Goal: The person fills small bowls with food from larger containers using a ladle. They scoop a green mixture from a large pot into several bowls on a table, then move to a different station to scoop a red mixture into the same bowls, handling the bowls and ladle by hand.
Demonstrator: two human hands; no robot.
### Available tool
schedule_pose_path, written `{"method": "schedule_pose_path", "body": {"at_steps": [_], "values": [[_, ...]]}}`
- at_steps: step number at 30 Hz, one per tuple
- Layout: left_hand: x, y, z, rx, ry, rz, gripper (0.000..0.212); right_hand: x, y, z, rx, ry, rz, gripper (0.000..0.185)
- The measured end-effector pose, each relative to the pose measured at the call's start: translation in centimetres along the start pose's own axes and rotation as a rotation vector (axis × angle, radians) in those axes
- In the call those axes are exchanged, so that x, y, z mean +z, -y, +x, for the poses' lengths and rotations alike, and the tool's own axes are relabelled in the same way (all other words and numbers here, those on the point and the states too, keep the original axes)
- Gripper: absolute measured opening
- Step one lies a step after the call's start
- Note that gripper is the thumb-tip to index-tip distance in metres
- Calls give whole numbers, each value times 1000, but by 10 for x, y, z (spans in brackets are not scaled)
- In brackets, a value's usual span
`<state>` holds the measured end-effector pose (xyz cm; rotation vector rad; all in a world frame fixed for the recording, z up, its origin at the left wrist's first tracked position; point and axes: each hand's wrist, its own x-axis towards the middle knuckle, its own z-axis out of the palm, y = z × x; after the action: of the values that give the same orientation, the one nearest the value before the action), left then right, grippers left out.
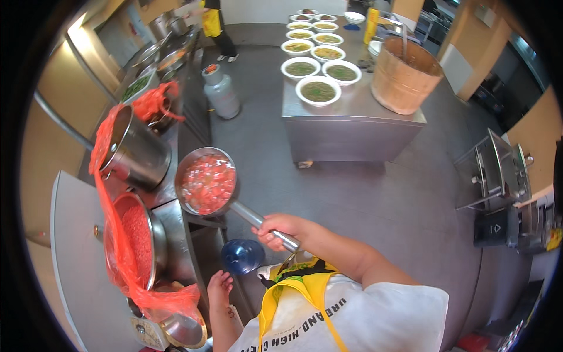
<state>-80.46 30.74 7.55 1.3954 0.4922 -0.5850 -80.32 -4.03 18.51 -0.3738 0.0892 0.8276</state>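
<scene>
My right hand is closed around the metal handle of a large ladle, whose deep round bowl holds red chopped pieces in liquid. The bowl is beside the left counter's edge, over the floor. Near my body, my left hand has its fingers partly curled and nothing in it. Left of that hand, a wide metal basin lined with a red plastic bag holds finely chopped red food. Behind it on the counter stands a tall steel pot, with part of the red bag against its rim.
A steel table bears several filled white bowls and a wooden bucket. A gas cylinder and a blue water bottle are on the floor. Another person in a yellow apron stands at the far stoves.
</scene>
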Motion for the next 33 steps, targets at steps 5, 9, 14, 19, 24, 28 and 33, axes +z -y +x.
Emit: {"method": "schedule_pose_path", "body": {"at_steps": [5,9,14,19,24,28,33], "values": [[117,6,17,-68,208,152,35,-56,-24,-151,-212,-248,62,12],[171,58,56,-289,301,243,36,-85,-57,-253,-442,-468,147,12],[186,113,80,-376,229,703,29,-113,-93,-358,-764,-631,307,14],[120,158,89,-589,21,1021,22,-130,-107,-431,-1062,-621,452,16],[148,122,101,639,1096,1585,23,-147,-105,-507,-1267,-639,541,16],[309,134,204,-492,89,1270,25,-160,-93,-567,-1421,-574,570,18],[577,113,293,535,725,1676,23,-183,-69,-639,-1560,-548,593,19]]}}
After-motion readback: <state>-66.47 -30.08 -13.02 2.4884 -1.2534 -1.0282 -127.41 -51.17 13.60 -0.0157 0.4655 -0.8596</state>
